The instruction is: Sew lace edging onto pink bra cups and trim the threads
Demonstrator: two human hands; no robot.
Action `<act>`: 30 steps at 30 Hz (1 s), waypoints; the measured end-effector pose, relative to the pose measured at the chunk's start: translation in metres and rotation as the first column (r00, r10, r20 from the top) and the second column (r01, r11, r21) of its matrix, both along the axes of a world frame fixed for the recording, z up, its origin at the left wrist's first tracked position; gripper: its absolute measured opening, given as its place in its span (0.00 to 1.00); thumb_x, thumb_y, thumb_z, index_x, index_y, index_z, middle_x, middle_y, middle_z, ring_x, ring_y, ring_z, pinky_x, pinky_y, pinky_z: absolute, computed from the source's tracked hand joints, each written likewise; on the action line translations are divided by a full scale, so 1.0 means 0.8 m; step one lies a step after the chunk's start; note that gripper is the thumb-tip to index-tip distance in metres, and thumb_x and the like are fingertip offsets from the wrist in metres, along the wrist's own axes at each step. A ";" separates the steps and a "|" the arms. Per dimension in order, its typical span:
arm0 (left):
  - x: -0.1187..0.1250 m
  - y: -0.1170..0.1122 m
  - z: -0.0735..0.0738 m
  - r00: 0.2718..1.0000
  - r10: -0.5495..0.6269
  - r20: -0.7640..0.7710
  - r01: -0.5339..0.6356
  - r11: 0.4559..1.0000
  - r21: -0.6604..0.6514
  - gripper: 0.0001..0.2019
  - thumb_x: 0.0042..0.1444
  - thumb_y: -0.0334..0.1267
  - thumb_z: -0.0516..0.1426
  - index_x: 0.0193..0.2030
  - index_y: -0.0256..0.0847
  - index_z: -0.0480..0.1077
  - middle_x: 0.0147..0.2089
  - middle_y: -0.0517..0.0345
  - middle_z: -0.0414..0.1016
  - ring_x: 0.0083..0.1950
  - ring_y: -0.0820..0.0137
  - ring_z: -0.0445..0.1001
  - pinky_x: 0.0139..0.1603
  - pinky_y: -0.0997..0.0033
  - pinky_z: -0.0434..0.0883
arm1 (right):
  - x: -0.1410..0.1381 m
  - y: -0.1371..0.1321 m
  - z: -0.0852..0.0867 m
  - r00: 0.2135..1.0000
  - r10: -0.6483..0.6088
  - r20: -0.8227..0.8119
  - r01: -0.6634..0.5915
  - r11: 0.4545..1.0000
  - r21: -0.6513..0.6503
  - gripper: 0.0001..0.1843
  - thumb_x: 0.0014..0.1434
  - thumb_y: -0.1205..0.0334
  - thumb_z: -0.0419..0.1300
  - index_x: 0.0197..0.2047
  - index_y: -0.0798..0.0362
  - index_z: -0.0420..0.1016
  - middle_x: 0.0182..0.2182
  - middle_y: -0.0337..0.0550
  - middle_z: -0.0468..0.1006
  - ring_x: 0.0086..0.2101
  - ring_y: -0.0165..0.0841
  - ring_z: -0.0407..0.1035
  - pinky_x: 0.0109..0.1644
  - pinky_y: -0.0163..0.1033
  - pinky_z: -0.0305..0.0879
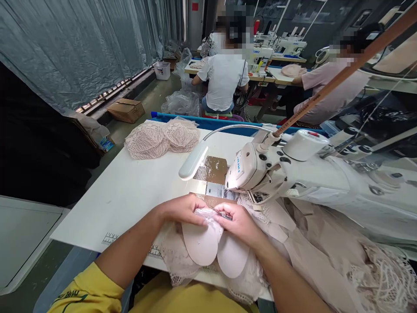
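A pale pink lace bra (200, 243) with two smooth cup pads lies at the table's front edge, its lace border hanging over. My left hand (185, 211) pinches the lace at the middle top between thumb and fingers. Close beside it, my right hand (237, 221) is closed on the same piece from the other side. A small dark grey bit shows between the right fingers; I cannot make out what it is. Just beyond my hands is the white sewing machine (250, 167), its needle plate (215, 190) left of the head.
Finished-looking lace cups (163, 139) lie at the table's far left. A lamp (193, 163) on a bendable neck hangs over the white table (124, 191). Pink fabric (312, 234) is heaped at right. Two people sit at machines ahead; a cardboard box (126, 110) stands on the floor.
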State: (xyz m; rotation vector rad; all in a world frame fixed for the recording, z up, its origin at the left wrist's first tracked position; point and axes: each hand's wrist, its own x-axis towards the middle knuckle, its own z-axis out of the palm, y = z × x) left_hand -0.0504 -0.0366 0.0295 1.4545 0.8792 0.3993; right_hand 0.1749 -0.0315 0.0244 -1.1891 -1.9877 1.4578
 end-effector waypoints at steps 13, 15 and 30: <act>-0.032 0.001 0.020 0.982 0.191 -0.001 -0.191 0.981 0.028 0.15 0.49 0.46 0.62 0.30 0.35 0.70 0.28 0.62 0.64 0.31 0.74 0.63 0.31 0.77 0.60 | -0.011 -0.003 -0.006 0.994 -0.003 -0.108 0.003 1.000 -0.005 0.13 0.60 0.52 0.58 0.42 0.51 0.73 0.37 0.41 0.75 0.37 0.35 0.68 0.41 0.37 0.64; -0.023 -0.001 0.015 0.982 0.188 0.010 -0.188 0.982 0.024 0.14 0.49 0.45 0.62 0.33 0.35 0.70 0.30 0.61 0.66 0.32 0.73 0.64 0.32 0.76 0.62 | -0.014 -0.005 -0.004 0.996 -0.010 -0.093 0.012 1.000 0.020 0.10 0.59 0.53 0.59 0.38 0.52 0.72 0.34 0.40 0.74 0.34 0.33 0.67 0.39 0.37 0.63; 0.003 -0.005 0.010 0.968 0.250 0.032 -0.248 0.967 -0.059 0.13 0.49 0.44 0.64 0.33 0.33 0.77 0.28 0.57 0.74 0.32 0.69 0.69 0.34 0.73 0.65 | -0.005 -0.003 -0.014 0.970 -0.087 -0.226 0.078 0.996 -0.049 0.22 0.62 0.48 0.53 0.52 0.54 0.69 0.32 0.43 0.75 0.34 0.34 0.70 0.41 0.41 0.68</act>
